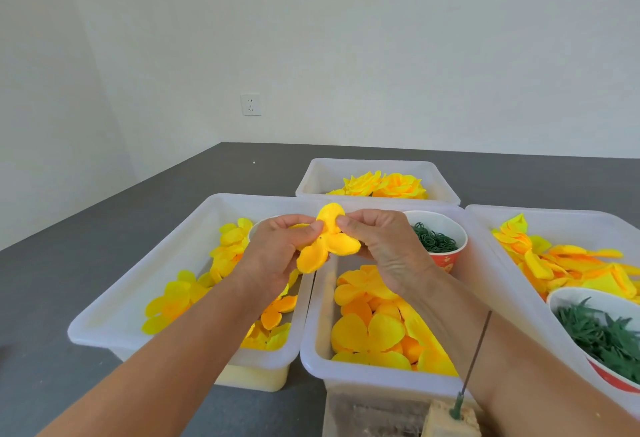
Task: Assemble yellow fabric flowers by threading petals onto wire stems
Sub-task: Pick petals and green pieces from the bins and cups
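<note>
Both hands meet above the gap between two white tubs, sharing one yellow petal piece (327,240). The left hand (273,256) pinches its left side, thumb and fingers (304,228) closed on the fabric; the right hand (384,246) pinches the upper lobe from the other side, fingertips (346,220) almost touching those of the left. One lobe stands up above the fingers, and two more hang below them, toward the person.

Directly under the fingers sits the middle tub (313,339), holding loose yellow petals (367,329). Just right of the right hand's fingers, inside that tub, stands a red paper cup (446,256) filled with small dark green rings (434,240). Left of the fingers, the left tub (138,284) holds more yellow petal pieces. Beyond the fingers, the far tub (318,176) contains finished yellow flowers (381,185). Well to the right, the right tub (485,225) carries orange-yellow petals and a bowl (571,294) of green leaf pieces (602,332).

Below the right wrist, near the person, a thin wire stem (478,350) rises tilted from a green base set in a wooden block (446,422). All of it rests on a dark grey bench (69,246).
</note>
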Available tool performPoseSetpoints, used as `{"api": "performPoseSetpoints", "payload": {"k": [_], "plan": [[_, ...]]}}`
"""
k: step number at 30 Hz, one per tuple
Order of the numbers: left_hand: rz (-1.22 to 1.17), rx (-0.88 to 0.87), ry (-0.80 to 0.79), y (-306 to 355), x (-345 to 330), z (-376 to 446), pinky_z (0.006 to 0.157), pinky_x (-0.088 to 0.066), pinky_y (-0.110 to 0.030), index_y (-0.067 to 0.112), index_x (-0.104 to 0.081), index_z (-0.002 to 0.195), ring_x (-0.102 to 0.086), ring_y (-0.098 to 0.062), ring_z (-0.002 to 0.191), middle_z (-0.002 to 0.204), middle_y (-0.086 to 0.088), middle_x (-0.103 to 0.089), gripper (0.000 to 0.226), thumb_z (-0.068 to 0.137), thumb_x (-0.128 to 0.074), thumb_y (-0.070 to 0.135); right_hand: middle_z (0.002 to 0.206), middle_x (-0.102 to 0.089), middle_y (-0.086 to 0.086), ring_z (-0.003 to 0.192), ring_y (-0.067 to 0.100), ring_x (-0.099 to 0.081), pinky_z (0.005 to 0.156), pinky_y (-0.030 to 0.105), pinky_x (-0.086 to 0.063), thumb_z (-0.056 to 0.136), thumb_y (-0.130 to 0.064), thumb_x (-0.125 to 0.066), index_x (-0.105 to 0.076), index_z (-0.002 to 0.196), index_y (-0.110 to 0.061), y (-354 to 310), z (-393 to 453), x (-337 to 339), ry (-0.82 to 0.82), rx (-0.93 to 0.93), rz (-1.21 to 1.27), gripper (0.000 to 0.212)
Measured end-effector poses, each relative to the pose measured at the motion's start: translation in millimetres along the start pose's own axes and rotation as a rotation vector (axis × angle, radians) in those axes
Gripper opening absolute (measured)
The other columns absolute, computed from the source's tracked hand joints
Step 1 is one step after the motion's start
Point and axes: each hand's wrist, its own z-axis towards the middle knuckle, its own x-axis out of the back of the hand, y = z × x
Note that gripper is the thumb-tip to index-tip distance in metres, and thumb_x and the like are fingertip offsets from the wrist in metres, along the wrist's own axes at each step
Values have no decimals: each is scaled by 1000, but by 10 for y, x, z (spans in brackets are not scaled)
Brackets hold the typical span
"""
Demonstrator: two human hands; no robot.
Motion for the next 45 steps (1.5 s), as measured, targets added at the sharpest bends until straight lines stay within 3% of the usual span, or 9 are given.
{"api": "performPoseSetpoints", "payload": {"k": [5, 13, 20, 25, 29, 33, 38, 41, 45], "plan": [[166, -191, 285, -61, -33, 39, 47, -43, -19, 5, -66, 92, -50, -7, 47, 59, -2, -56, 10, 86, -65, 14, 63, -66, 7, 50, 8, -62, 47, 24, -54, 79, -19, -74, -66, 79, 2, 34, -2, -19, 64, -13, -227, 22], [30, -56, 116, -10, 55, 19, 47, -48, -24, 4, -64, 83, -57, -14, 50, 63, -7, -63, 9, 79, -69, 10, 53, -64, 1, 45, 8, -58, 46, 19, -49, 84, -11, -67, -65, 70, -3, 16, -2, 71, -69, -7, -182, 17], [-124, 59, -63, 2, 128, 37, 47, -50, -23, -2, -59, 81, -60, -23, 63, 70, -13, -62, 18, 71, -64, 12, 57, -65, 5, 46, 10, -57, 47, 19, -48, 67, -25, -68, -66, 75, -1, -31, 8, 111, -240, -55, 44, 25], [234, -182, -4, -67, 65, 4, 54, -48, -25, 4, -65, 83, -59, -17, 61, 71, -10, -66, 10, 77, -72, 7, 47, -60, -5, 44, 7, -54, 43, 16, -45, 86, -14, -65, -64, 71, -4, 34, 19, 94, -77, 28, -307, 19], [304, -317, 108, -83, 17, -9, 63, -48, -39, 0, -67, 77, -55, -27, 65, 75, -29, -63, 11, 74, -75, 7, 49, -62, -5, 46, 3, -56, 48, 17, -50, 82, -12, -70, -66, 73, -3, 37, 19, 71, -67, 91, -233, 13], [304, -342, 140, -82, 26, -22, 60, -49, -30, 15, -70, 73, -57, -18, 63, 68, -10, -66, 9, 74, -75, 7, 53, -65, -3, 48, 5, -60, 49, 19, -51, 80, -5, -70, -66, 77, 0, 69, 13, 43, -92, 60, -212, 7], [176, -86, 91, -14, 59, -6, 64, -46, -30, 10, -70, 77, -58, -22, 66, 68, -7, -64, 7, 71, -74, 9, 57, -65, 2, 49, 8, -61, 50, 21, -52, 83, -4, -66, -66, 73, -3, 44, 4, 79, -155, 82, -273, 11], [19, 104, -53, 34, 111, -3, 50, -46, -24, 4, -64, 86, -59, -19, 54, 65, -8, -62, 32, 57, -71, 14, 58, -66, 1, 50, 10, -62, 51, 22, -51, 82, -6, -67, -67, 72, -6, -4, -10, 104, -257, 85, -254, 10], [-5, 115, -87, 51, 99, 8, 47, -46, -22, 5, -63, 86, -60, -17, 53, 65, -7, -63, 28, 61, -69, 13, 59, -67, 2, 51, 10, -61, 53, 23, -53, 84, -8, -66, -68, 72, -5, -30, -20, 102, -266, 75, -220, 13]]}}
